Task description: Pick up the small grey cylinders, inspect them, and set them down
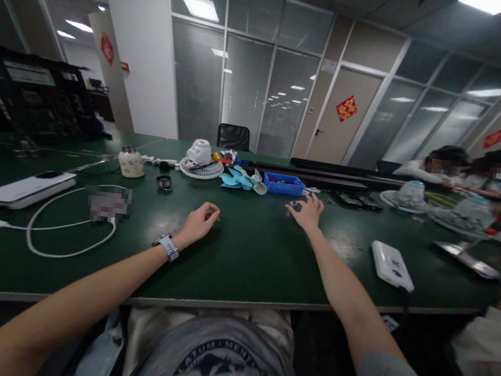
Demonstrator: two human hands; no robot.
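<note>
My left hand point(201, 221) hovers over the green table with its fingers curled together; whatever they hold, if anything, is too small to name. A watch with a pale strap point(168, 247) is on that wrist. To the right, my right hand point(306, 211) has its thumb and index finger around a small clear piece point(294, 205), just in front of a blue tray point(284, 184) of small parts. Light blue fan blades point(238, 178) lie left of the tray, beside a white fan base and grille point(199, 159).
On the left are a patterned bottle point(131, 162), a small black object point(165, 183), a white cable point(38, 248) and a white box point(24, 189). A white device point(392, 266) lies at right. Other people sit farther right near more fan parts point(407, 197).
</note>
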